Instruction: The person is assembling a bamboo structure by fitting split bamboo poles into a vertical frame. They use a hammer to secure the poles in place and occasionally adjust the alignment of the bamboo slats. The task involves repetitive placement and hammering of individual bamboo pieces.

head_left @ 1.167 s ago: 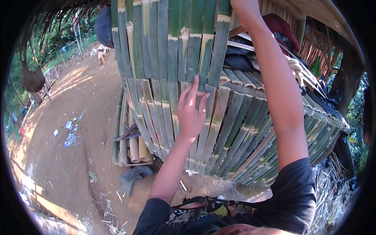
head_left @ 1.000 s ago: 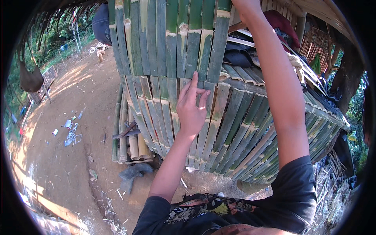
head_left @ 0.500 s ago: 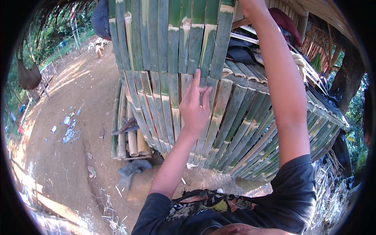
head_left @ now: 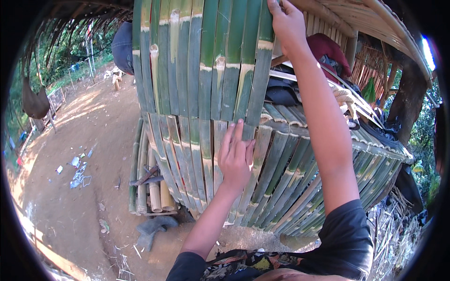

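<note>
Upright green split-bamboo slats [head_left: 234,42] stand side by side in front of me, their lower ends overlapping a lower row of bamboo slats [head_left: 206,154]. My left hand [head_left: 236,161] is at that seam, with two fingers stretched up to touch the bottom ends of the upper slats and the other fingers partly bent. It holds nothing. Higher up, my right hand [head_left: 289,28] grips the right edge of the outermost slat [head_left: 263,56]; its fingertips are partly hidden at that edge.
Right of the slats runs a bamboo platform edge [head_left: 300,129] with dark cloth and a maroon bundle [head_left: 328,54] behind it. Bamboo poles [head_left: 153,187] and a grey boot-like object [head_left: 153,229] lie on the dirt ground at lower left. A dark blue cap [head_left: 123,47] shows beyond the slats.
The view has shifted upward, so more of the upper slats and my right hand show. My left hand now touches the seam with two fingertips instead of one.
</note>
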Available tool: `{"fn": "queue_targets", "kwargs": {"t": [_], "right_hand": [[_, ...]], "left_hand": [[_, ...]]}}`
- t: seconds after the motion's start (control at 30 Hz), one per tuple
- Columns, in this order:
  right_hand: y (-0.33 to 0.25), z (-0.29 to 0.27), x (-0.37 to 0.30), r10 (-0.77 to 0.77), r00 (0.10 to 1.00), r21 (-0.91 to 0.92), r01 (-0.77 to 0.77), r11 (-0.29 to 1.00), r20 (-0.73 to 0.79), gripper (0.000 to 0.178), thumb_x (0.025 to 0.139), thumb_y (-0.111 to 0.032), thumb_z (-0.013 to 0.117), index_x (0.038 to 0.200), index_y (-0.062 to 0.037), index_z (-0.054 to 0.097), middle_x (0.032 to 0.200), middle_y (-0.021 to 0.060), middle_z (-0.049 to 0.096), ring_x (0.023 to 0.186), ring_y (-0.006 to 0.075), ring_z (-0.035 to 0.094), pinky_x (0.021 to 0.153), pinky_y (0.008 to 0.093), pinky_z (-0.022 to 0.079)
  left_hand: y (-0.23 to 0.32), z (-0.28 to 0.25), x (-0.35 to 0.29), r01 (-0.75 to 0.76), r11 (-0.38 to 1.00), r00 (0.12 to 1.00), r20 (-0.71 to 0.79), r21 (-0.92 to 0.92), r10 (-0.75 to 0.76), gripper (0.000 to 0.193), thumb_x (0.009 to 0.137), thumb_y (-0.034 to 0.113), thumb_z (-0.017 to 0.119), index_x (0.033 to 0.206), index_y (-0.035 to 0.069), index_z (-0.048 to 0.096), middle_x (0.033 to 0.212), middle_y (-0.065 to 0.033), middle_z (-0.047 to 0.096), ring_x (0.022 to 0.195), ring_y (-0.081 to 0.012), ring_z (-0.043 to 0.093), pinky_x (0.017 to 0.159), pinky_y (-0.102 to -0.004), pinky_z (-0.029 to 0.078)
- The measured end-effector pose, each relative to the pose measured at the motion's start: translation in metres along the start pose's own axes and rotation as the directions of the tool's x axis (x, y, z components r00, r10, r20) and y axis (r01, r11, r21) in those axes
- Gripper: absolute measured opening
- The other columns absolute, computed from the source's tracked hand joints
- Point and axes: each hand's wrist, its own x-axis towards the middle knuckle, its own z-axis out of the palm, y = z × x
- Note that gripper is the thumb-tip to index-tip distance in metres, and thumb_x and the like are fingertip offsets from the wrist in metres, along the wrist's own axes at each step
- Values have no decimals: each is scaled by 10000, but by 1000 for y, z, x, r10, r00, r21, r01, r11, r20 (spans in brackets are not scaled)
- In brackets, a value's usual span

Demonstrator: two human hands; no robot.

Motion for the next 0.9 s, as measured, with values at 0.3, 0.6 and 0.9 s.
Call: {"fn": "queue_targets", "kwargs": {"t": [0.3, 0.6, 0.9], "right_hand": [[20, 3, -8, 31, 999, 122, -28, 992, -19, 341, 1078, -294, 602, 1275, -26, 674, 1011, -4, 712, 882, 71, 609, 806, 258, 496], [28, 18, -13, -175, 981, 25, 177, 984, -84, 338, 1107, -304, 533, 1234, -14, 651, 996, 20, 694, 892, 99, 596, 819, 286, 486], [19, 20, -13, -260, 960, -116, 247, 962, -108, 302, 1110, -210, 468, 1210, 32, 618, 1002, 148, 689, 940, 201, 636, 861, 363, 501]], "left_hand": [[-9, 6, 40, -67, 997, 997, -28, -27, 66, 180, 890, 42, 772, 868, 30, 593, 1439, -152, 631, 1357, -368, 576, 995, -440, 509], [-8, 7, 41, -46, 998, 999, 9, -42, 47, 170, 877, 43, 783, 873, 47, 613, 1442, -102, 641, 1397, -352, 544, 1005, -441, 472], [-3, 7, 40, -66, 998, 996, 55, 15, 65, 564, 868, 49, 782, 1400, 28, 597, 1007, -53, 758, 1435, -301, 508, 982, -455, 434]]}}
